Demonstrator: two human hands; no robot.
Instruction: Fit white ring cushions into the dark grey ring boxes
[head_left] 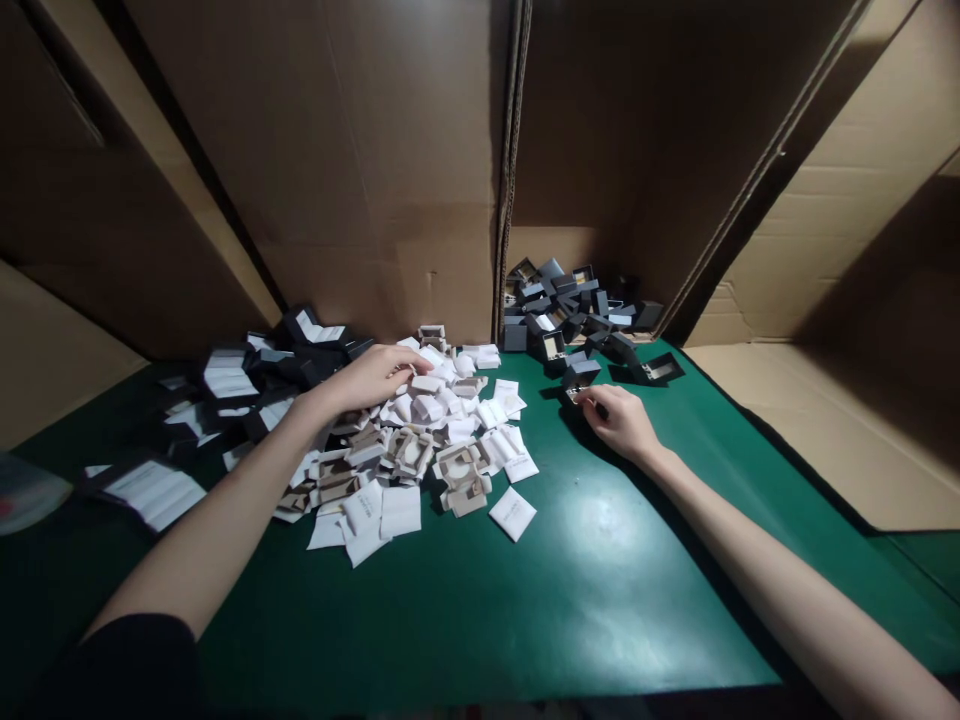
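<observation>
My left hand (pixel 375 378) reaches over a heap of small white folded card inserts (pixel 427 408) at the middle of the green table. Its thumb and forefinger are apart, and the fingertips rest over the heap. Whether they touch a piece is hard to see. Further right, my right hand (pixel 621 418) has its fingers closed at the edge of a small dark box (pixel 580 374), which stands on the table in front of other such boxes. The fingers partly hide the box's near side.
Behind my right hand, a pile of dark boxes (pixel 562 300) lies in a cardboard bay. Open dark boxes with white linings (pixel 229 375) are heaped at the left. Several white paper packets (pixel 514 514) lie on the green table (pixel 525 620). Cardboard walls (pixel 405 180) stand behind.
</observation>
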